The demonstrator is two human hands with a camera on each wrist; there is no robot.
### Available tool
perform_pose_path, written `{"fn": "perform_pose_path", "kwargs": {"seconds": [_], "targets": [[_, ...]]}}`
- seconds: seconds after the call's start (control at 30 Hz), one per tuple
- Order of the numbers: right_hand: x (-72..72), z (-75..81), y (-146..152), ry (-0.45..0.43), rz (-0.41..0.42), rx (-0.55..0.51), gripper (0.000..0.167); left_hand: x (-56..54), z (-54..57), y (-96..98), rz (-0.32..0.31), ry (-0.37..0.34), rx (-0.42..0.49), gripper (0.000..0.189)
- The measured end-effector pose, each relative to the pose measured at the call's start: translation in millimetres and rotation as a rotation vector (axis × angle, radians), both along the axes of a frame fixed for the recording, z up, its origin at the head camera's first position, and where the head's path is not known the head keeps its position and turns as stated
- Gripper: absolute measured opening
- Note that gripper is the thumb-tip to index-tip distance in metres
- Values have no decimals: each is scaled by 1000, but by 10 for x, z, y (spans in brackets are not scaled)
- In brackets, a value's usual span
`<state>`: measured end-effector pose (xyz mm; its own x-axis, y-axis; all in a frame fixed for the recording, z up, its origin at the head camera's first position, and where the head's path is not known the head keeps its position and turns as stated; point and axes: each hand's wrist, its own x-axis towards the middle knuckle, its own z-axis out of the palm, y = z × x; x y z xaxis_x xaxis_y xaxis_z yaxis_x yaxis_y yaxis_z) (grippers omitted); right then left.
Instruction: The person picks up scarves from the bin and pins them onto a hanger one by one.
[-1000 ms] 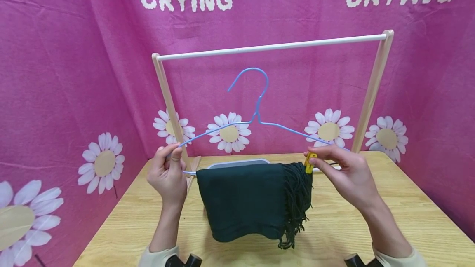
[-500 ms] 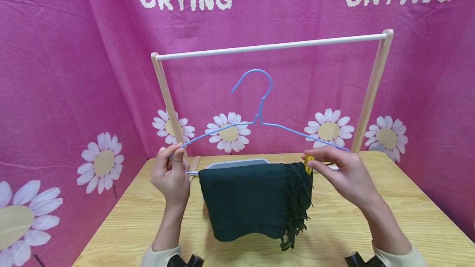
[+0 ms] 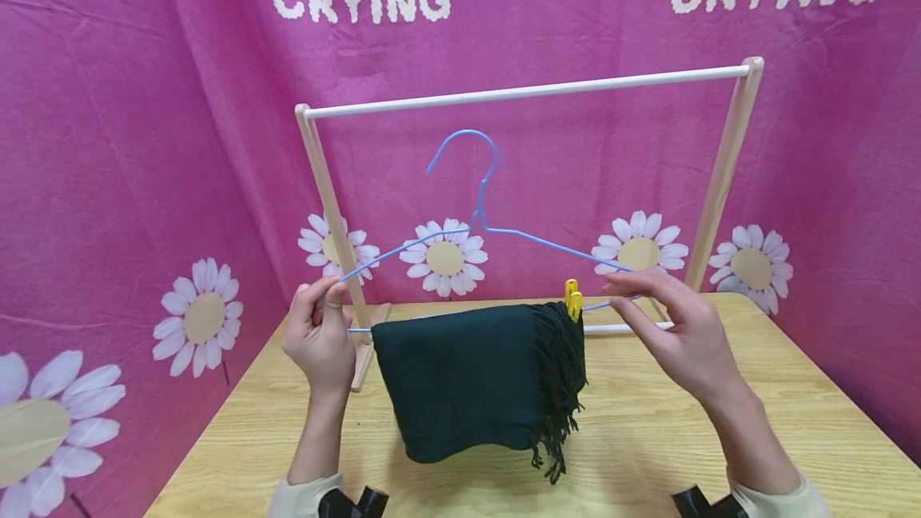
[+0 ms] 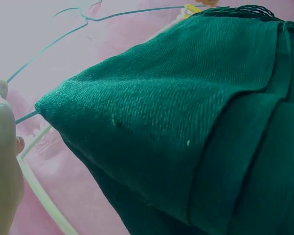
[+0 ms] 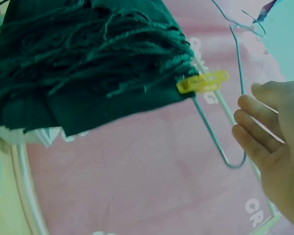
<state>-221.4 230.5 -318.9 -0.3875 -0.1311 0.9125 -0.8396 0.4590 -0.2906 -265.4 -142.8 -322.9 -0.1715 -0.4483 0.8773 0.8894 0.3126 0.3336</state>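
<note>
In the head view a dark green fringed scarf hangs folded over the bottom bar of a blue wire hanger. My left hand pinches the hanger's left end, just beside the scarf's folded edge. A yellow clothespin clips the fringed end to the bar, its handles pointing up. My right hand is at the hanger's right end, apart from the clothespin. Its fingers are extended and loosely bent beside the wire in the right wrist view, gripping nothing.
Behind the hanger stands a rack with a white top rail and wooden side posts. Below is a wooden table. A pink curtain with daisies encloses the back and sides.
My right hand has let go of the yellow clothespin, which stays clipped on the scarf. The hanger and scarf have shifted slightly left and up, with my left hand still holding the hanger.
</note>
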Motion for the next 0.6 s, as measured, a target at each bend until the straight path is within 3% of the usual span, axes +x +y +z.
{"fn": "perform_pose_path", "kwargs": {"seconds": [0.27,0.6], "targets": [[-113,-135,93,-91,-16,-103,30,-6,-5,-79,21,-35,8,12],[-294,-378,207,-266,-65,9,22,-16,24,-135,30,-39,44,12]]}}
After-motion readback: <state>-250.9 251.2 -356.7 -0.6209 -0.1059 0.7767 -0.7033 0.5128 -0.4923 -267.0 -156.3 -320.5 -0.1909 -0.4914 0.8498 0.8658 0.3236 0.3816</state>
